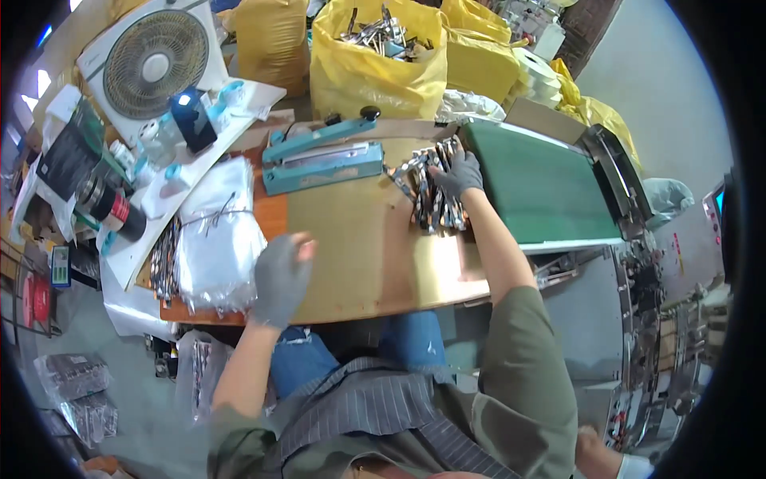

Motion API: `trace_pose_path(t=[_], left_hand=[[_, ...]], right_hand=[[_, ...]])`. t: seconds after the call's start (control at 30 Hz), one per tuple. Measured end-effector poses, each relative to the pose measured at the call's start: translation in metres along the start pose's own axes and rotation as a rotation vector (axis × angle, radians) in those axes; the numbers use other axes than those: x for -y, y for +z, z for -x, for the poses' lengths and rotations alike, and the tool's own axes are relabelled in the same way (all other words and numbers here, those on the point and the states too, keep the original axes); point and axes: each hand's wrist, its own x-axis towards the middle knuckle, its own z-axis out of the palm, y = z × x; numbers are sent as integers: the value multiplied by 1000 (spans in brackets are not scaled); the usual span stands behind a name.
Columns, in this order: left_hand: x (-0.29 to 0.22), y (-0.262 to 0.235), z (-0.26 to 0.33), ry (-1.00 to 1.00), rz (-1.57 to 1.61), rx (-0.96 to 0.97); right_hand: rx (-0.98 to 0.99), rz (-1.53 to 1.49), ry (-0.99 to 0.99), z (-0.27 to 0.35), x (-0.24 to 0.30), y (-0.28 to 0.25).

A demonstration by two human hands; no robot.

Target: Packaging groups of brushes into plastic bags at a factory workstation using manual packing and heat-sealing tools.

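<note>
My right hand (460,172), in a grey glove with bare fingertips, reaches to the far right of the table. Its thumb and fingers close over the upper end of a loose pile of slim patterned sticks (435,203), black, white and orange. What they look like under the palm is hidden. My left hand (282,278), gloved the same way, hovers above the table's near edge with its fingers curled. Nothing shows in it. Beside it on the left lies a stack of clear plastic bags (214,239), tied across with a dark cord.
A blue-green lever bag sealer (323,169) stands at the table's back. Rightward is a green conveyor belt (542,184). A white shelf (187,180) carries bottles and a box fan (155,64) stands behind. Yellow sacks (379,92) line the far side. More sticks (165,259) lie left.
</note>
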Motion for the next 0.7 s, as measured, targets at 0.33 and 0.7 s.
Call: trace_pose_path(t=[0.33,0.7], left_hand=[[11,270,-168,228,-401,236],[-5,231,-104,-772,645,365]], right_hand=[[55,-265,285,-45,-42,57],[745,-1796,466,56,6,87]])
